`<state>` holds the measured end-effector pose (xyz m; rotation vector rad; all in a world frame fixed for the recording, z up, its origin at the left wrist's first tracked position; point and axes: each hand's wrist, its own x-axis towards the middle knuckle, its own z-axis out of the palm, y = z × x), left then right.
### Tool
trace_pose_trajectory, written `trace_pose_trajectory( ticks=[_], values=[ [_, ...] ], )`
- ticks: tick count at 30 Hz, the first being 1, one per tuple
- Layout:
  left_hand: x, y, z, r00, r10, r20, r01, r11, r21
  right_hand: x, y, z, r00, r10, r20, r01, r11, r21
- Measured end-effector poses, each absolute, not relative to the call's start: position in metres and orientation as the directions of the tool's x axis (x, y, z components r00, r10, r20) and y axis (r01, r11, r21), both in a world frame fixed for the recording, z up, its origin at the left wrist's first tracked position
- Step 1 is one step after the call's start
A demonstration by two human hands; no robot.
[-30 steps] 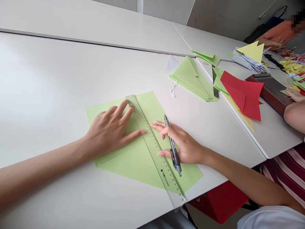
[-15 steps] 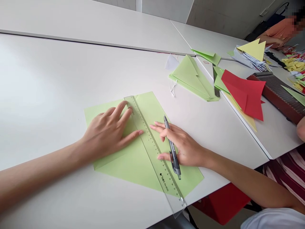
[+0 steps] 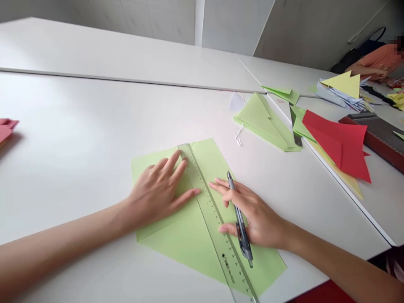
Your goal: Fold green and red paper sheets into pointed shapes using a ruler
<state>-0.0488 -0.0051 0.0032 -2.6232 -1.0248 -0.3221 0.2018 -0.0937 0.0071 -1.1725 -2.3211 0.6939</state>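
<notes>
A clear plastic ruler (image 3: 217, 242) lies slantwise across a folded light green paper sheet (image 3: 179, 248) on the white table. My left hand (image 3: 158, 187) rests spread over the sheet, its fingertips and thumb on the ruler's upper part. Between the fingers of my right hand (image 3: 260, 216) is a grey click pen (image 3: 240, 225), its tip pointing away from me. That hand's thumb and outstretched fingers reach the graduated edge of the ruler. Its palm is partly hidden.
Beyond the sheet lie stacked green folded papers (image 3: 261, 120) with a white string (image 3: 238, 134). To the right are red paper (image 3: 339, 143), a dark red-edged paper cutter (image 3: 378, 139) and yellow paper pieces (image 3: 344, 84). Another person (image 3: 375, 61) sits far right. Something pinkish-red (image 3: 6, 128) sits at the left edge.
The view has tilted up and leftward, so everything appears lower and further right. The pinkish-red thing has come into view at left. Both hands keep nearly the same pose on the ruler and sheet.
</notes>
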Motion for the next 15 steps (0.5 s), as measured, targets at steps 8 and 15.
trace_pose_trajectory(
  ticks=[8,15],
  values=[
    [-0.0523,-0.0088,0.0004,0.707,0.603,0.37,0.699,-0.675,-0.237,0.1982,-0.0943,0.0048,-0.542,0.829,0.137,0.607,0.498,-0.619],
    [-0.0528,-0.0096,0.0002,0.707,0.589,0.392,0.699,-0.668,-0.257,0.1985,-0.0948,0.0034,-0.533,0.841,0.094,0.62,0.463,-0.634]
  ],
)
